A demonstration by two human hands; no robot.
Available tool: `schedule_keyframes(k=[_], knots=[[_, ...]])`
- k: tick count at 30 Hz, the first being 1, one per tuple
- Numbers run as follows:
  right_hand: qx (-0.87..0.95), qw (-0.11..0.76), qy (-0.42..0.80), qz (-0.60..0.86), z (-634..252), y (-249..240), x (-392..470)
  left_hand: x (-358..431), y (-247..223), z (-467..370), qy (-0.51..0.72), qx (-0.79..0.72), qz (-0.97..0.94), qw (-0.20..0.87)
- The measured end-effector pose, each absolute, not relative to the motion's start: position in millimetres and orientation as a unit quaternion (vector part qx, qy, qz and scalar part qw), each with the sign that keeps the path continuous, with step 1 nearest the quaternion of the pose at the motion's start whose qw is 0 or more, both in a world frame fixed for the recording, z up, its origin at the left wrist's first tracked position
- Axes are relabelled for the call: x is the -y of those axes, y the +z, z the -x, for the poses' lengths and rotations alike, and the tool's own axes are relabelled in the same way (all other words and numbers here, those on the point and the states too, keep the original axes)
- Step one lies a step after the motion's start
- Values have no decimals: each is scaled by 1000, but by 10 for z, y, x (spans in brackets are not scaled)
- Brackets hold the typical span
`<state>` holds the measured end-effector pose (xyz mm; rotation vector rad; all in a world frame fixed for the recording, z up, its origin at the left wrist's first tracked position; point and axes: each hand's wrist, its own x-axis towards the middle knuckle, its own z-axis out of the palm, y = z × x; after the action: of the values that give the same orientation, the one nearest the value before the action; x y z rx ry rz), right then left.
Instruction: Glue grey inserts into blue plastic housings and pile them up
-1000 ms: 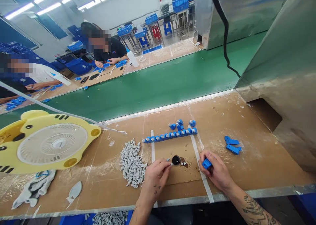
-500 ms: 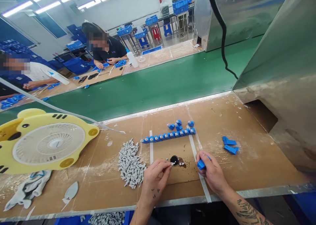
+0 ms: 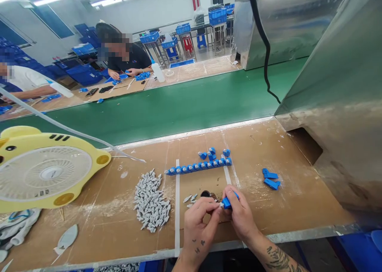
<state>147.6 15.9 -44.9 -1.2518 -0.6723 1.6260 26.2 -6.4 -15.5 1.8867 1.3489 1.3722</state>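
Observation:
My right hand [image 3: 242,213] is closed around a blue plastic part [image 3: 227,203]. Thumb and forefinger of my left hand [image 3: 200,223] pinch a small light-grey piece [image 3: 221,204] against the near end of that part; whether it sits inside cannot be made out. Just behind my left fingers is a small round black cap [image 3: 205,193], partly hidden, beside a dark stain. Several loose grey pieces [image 3: 191,199] lie left of the cap. Farther left spreads a heap of grey plastic pieces [image 3: 152,202]. Beyond my hands stands a row of blue parts with pale tips [image 3: 195,167].
A few blue parts [image 3: 211,156] sit behind the row, others [image 3: 271,183] to the right. A yellow fan [image 3: 92,160] and a glove [image 3: 20,228] occupy the left. Across the green belt [image 3: 179,105], two people work. A metal housing [image 3: 334,125] borders the right.
My hands have come together. The left moved right with the grey piece, and the right moved left with the blue part, so the two now meet. The camera view shifted slightly.

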Motion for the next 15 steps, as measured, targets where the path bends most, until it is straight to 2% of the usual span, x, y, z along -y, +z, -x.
schedule_keyframes(k=[6, 15], knots=[[291, 505, 623, 522, -1436, -495, -113, 159, -216, -313, 509, -497, -658, 247], [265, 470, 682, 493, -1464, -449, -186, 101, -194, -348, 498, -490, -679, 226]])
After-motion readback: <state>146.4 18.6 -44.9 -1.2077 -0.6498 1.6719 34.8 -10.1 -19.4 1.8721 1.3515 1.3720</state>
